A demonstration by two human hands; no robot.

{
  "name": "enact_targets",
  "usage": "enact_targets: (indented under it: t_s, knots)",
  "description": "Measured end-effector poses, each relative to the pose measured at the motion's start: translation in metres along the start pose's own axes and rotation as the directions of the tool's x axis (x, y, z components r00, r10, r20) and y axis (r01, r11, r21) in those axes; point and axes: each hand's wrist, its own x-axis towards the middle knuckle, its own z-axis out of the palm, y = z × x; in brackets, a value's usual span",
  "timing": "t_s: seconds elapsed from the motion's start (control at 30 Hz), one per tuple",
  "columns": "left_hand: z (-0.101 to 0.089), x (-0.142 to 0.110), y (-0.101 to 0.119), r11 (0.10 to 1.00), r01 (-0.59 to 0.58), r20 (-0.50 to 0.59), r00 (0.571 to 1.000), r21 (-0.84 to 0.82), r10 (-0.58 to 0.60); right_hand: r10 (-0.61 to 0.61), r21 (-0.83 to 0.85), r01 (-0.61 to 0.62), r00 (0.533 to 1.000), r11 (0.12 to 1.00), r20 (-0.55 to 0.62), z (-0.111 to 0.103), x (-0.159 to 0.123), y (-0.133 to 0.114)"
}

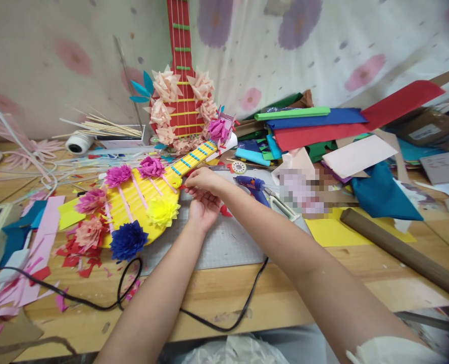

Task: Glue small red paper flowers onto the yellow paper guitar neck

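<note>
My left hand (205,210) is turned palm up over the grey cutting mat (224,245), its fingers curled and partly hidden. My right hand (203,179) crosses above it, fingertips pinched at a small red paper piece (183,187). What the left fingers hold, if anything, is hidden. Just left of both hands lies a yellow paper lute (137,184) with pink strips and paper flowers, among them a dark blue flower (129,239) and a yellow flower (163,211). Another red scrap (226,211) rests on the mat beside my left hand.
A blue glue gun (252,186) and scissors (283,206) lie right of my hands. Behind stands a red paper instrument (182,108) with peach flowers. Coloured paper (322,131) is piled at back right. A black cable (243,316) loops along the front.
</note>
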Motion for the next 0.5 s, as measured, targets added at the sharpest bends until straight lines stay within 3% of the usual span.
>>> enact_targets:
  t_s: [0.37,0.5]
  knots:
    - [0.001,-0.001,0.002,1.000,-0.015,-0.007,1.000,-0.002,0.015,0.006,-0.056,-0.010,0.997,0.998,-0.079,0.008,-0.017,-0.014]
    - [0.003,-0.002,0.002,1.000,0.002,-0.020,1.000,-0.001,-0.002,-0.010,0.014,0.011,1.000,1.000,-0.022,0.007,-0.014,-0.014]
